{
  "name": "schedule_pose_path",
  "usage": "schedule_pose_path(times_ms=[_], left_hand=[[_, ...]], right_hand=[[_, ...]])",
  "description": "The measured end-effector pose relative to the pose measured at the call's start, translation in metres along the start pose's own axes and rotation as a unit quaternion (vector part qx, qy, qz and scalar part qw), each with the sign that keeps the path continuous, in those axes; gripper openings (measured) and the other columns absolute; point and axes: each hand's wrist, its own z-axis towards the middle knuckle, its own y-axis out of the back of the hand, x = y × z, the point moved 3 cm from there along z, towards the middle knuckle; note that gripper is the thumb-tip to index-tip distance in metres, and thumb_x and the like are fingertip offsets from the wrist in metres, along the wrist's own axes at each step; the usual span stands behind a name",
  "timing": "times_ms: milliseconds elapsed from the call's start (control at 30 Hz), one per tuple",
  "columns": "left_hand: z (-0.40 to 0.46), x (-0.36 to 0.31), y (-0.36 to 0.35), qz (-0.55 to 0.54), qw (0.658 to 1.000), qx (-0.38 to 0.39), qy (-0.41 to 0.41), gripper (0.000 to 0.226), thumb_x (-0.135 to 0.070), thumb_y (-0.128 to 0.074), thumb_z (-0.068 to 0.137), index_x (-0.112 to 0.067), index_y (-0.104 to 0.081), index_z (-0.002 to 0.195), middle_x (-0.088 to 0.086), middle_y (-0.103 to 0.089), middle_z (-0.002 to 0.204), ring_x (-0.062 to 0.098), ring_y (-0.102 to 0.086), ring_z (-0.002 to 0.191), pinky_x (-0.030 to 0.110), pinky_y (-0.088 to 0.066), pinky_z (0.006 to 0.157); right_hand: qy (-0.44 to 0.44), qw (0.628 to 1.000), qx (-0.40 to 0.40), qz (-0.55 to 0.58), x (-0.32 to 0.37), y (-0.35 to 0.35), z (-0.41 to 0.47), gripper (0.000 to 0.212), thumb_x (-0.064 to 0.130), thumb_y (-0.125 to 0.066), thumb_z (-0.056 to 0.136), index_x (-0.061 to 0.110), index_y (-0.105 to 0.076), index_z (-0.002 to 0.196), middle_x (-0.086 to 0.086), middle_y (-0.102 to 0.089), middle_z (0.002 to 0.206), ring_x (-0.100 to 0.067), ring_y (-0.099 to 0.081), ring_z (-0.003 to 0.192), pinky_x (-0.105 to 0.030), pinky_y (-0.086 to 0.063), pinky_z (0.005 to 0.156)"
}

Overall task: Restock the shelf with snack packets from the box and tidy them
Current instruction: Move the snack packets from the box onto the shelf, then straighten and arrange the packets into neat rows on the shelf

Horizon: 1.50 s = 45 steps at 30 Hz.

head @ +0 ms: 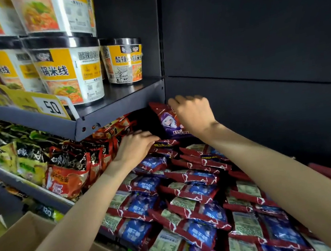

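Several red and blue snack packets lie in overlapping rows on the lower shelf. At the back of the rows one packet with a purple cartoon figure stands upright. My right hand grips its right edge from above, fingers curled over the top. My left hand reaches in beside it at the lower left, fingers stretched flat toward the packet's base and resting on the rearmost lying packets. The cardboard box sits at the bottom left, its inside hidden.
A dark shelf board hangs just above my hands, carrying yellow noodle cups and a price tag. Red noodle bags fill the shelf to the left. The dark back panel rises behind the packets.
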Motion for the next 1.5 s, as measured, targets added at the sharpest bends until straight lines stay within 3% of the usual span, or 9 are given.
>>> schedule_pose_path(times_ms=[233,367,533,600,700,867,1033,1167,1500], left_hand=[[-0.001,-0.002,0.000,-0.032,0.999,0.021,-0.009,0.022,-0.008,-0.074,0.078,-0.022,-0.075,0.094,-0.006,-0.072,0.089,0.017,-0.069,0.077,0.033,-0.058,0.054],[0.003,-0.004,-0.003,-0.014,0.999,0.045,0.026,0.022,-0.011,-0.067,0.084,-0.022,-0.073,0.103,-0.004,-0.071,0.102,0.018,-0.068,0.088,0.036,-0.059,0.065],[-0.003,-0.013,0.008,-0.045,0.992,0.073,0.095,0.026,-0.022,-0.057,0.092,-0.024,-0.065,0.117,-0.002,-0.065,0.118,0.018,-0.069,0.081,0.034,-0.058,0.070],[-0.006,-0.024,0.022,-0.067,0.993,0.034,0.092,0.023,-0.024,-0.060,0.090,-0.023,-0.068,0.111,-0.005,-0.069,0.109,0.014,-0.067,0.070,0.029,-0.056,0.061],[-0.006,-0.052,0.047,-0.098,0.993,-0.034,0.056,0.020,-0.034,-0.055,0.089,-0.026,-0.072,0.098,-0.011,-0.072,0.084,0.004,-0.063,0.062,0.022,-0.051,0.048],[0.013,-0.124,0.076,-0.189,0.980,-0.054,-0.017,0.026,-0.037,-0.049,0.090,-0.026,-0.072,0.096,-0.014,-0.069,0.082,0.001,-0.063,0.077,0.027,-0.053,0.065],[0.034,-0.229,0.093,-0.280,0.948,0.119,-0.091,0.022,-0.040,-0.053,0.091,-0.036,-0.066,0.108,-0.020,-0.064,0.094,-0.001,-0.056,0.094,0.027,-0.047,0.086],[0.043,-0.318,0.101,-0.282,0.934,0.164,-0.150,0.018,-0.035,-0.057,0.091,-0.040,-0.066,0.106,-0.022,-0.063,0.093,0.001,-0.059,0.091,0.033,-0.049,0.083],[0.098,-0.489,0.077,-0.227,0.947,0.101,-0.205,0.021,-0.028,-0.049,0.095,-0.028,-0.066,0.108,-0.010,-0.067,0.102,0.013,-0.060,0.096,0.034,-0.051,0.073]], right_hand=[[-0.039,0.995,-0.085,0.043,-0.011,-0.004,-0.004,0.033,-0.005,-0.068,0.051,0.012,-0.064,0.079,-0.004,-0.059,0.070,-0.023,-0.055,0.047,-0.021,-0.029,0.040],[0.026,0.987,0.069,0.140,0.022,-0.029,0.000,0.031,0.005,-0.069,0.076,0.012,-0.063,0.106,-0.007,-0.063,0.097,-0.030,-0.066,0.079,-0.031,-0.043,0.053],[-0.022,0.894,0.270,0.357,0.018,-0.041,-0.006,0.053,0.046,-0.055,0.091,0.020,-0.047,0.136,-0.007,-0.061,0.126,-0.027,-0.056,0.115,-0.041,-0.045,0.097],[-0.025,0.872,0.289,0.393,0.001,-0.030,-0.019,0.054,0.044,-0.051,0.094,0.018,-0.042,0.140,-0.006,-0.057,0.132,-0.024,-0.053,0.120,-0.040,-0.041,0.102],[0.011,0.908,0.304,0.288,-0.032,0.005,-0.053,0.045,0.041,-0.047,0.097,0.024,-0.044,0.138,-0.002,-0.049,0.139,-0.022,-0.046,0.126,-0.041,-0.040,0.101],[0.005,0.940,0.266,0.212,-0.078,0.098,-0.130,0.036,0.040,-0.043,0.098,0.036,-0.045,0.134,0.013,-0.055,0.130,-0.013,-0.051,0.117,-0.033,-0.042,0.089],[-0.070,0.938,0.257,0.220,-0.124,0.180,-0.242,0.038,0.048,-0.040,0.092,0.039,-0.050,0.127,0.019,-0.064,0.110,-0.006,-0.061,0.094,-0.031,-0.049,0.077],[-0.165,0.928,0.248,0.225,-0.169,0.223,-0.338,0.026,0.042,-0.048,0.090,0.031,-0.065,0.108,0.015,-0.070,0.093,-0.006,-0.065,0.080,-0.035,-0.053,0.071],[-0.359,0.895,0.167,0.205,-0.285,0.290,-0.530,0.019,0.024,-0.056,0.092,0.023,-0.069,0.105,0.009,-0.070,0.100,-0.010,-0.065,0.085,-0.035,-0.053,0.079]])
